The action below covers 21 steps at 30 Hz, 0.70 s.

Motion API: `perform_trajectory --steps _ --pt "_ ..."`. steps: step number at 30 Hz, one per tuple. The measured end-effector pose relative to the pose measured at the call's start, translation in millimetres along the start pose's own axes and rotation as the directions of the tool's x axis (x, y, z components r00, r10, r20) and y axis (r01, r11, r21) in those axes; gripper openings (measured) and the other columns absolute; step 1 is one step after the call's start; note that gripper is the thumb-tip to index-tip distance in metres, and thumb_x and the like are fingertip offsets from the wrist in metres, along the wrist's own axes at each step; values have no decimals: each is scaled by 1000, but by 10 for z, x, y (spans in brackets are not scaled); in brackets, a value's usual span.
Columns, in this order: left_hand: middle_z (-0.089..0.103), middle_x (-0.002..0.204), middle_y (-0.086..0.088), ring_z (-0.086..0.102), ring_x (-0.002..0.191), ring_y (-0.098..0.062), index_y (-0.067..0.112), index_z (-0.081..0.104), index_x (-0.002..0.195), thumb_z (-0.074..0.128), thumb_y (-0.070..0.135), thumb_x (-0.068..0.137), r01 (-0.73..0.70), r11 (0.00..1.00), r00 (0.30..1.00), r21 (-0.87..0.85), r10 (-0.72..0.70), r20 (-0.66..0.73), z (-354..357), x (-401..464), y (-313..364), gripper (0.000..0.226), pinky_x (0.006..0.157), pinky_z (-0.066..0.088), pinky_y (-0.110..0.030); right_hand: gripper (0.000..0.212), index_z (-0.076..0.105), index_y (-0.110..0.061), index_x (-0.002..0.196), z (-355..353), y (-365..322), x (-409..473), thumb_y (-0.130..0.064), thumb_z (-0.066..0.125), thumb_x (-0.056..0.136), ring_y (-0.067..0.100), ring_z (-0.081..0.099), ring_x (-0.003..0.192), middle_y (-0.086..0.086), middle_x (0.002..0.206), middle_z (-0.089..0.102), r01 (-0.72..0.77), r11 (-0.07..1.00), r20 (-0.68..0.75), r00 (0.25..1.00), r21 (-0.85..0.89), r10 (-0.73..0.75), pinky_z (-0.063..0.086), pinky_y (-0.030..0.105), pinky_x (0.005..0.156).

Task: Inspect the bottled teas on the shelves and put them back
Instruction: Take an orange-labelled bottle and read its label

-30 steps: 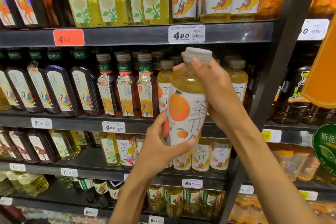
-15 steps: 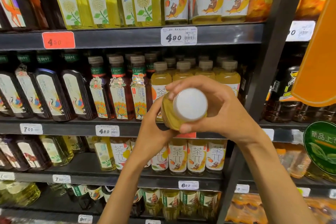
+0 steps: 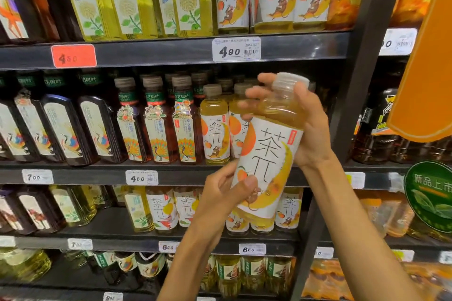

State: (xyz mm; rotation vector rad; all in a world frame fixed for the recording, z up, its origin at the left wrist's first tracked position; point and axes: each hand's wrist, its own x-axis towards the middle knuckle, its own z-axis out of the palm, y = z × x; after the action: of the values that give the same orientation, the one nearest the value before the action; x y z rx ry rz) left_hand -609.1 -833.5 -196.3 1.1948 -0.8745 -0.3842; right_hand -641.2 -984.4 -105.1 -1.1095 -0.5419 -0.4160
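bright even store light, soft wide-angle edges

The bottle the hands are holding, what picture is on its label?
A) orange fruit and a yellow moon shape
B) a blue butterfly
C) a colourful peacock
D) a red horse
A: the held bottle, gripped low by the left hand and near the cap by the right hand, has a white label with orange fruit and a yellow crescent.

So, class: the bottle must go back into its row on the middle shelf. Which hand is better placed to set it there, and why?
Probably the right hand: it grips the bottle by the neck, level with the matching bottles on that shelf. The left hand only steadies the lower label, below the shelf edge.
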Motion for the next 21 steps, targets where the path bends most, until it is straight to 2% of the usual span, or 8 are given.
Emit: perform_trajectory --steps 3,6,8,10,12,16,19,21 --pt "66 70 16 58 63 2 36 71 90 60 48 78 58 997 998 59 -60 34 36 -27 3 21 64 45 -10 45 64 -7 99 -17 27 -10 -41 77 72 21 66 81 7 85 70 -41 999 -87 995 -21 39 54 32 74" --pt "72 107 11 68 99 -9 37 61 116 56 61 82 108 992 994 72 -106 -30 105 -6 11 42 81 53 -18 19 71 -18 88 0 57 -30 -33 60 84 22 67 89 5 90 72 -51 934 -187 982 -353 -17 53 37 85" --pt "72 108 14 67 102 -7 36 59 115 51 69 77 101 994 990 50 -96 -101 187 19 12 51 78 54 -16 21 74 -25 83 27 96 -43 -38 58 85 24 66 99 5 99 71 -76 864 -217 975 -497 -39 49 42 94" --pt "74 103 11 69 99 -9 34 64 108 49 70 68 105 994 982 -14 -106 -157 230 31 -10 56 79 56 -21 24 74 -25 87 46 93 -31 -43 57 86 20 67 99 3 99 72 -98 875 -212 977 -474 -5 50 39 93" --pt "72 110 5 68 104 -15 36 66 111 55 75 67 148 974 971 -172 -176 -162 226 39 0 60 88 55 -33 31 73 -21 92 30 61 3 -44 54 88 23 66 96 6 96 72 -131 945 -168 982 -298 83 51 37 90" --pt "71 108 -13 71 88 -26 16 60 128 60 71 70 227 880 973 -417 -226 53 229 57 44 80 75 58 -37 39 67 -11 103 -5 83 78 -42 49 89 30 66 97 10 95 72 -177 977 -83 982 -121 167 52 40 89" --pt "70 109 -16 71 90 -26 12 57 130 47 71 80 229 887 972 -400 -229 48 221 83 -4 78 76 58 -37 36 63 -8 102 7 97 111 -39 48 90 25 66 86 9 86 71 -194 977 -89 978 -89 187 52 38 82" --pt "68 121 -3 66 108 -18 28 55 131 34 67 88 184 937 980 -296 -197 -17 174 98 -22 63 85 56 -31 30 68 -13 96 -10 72 95 -37 51 91 23 65 86 6 86 72 -162 963 -127 982 -216 137 50 38 84"
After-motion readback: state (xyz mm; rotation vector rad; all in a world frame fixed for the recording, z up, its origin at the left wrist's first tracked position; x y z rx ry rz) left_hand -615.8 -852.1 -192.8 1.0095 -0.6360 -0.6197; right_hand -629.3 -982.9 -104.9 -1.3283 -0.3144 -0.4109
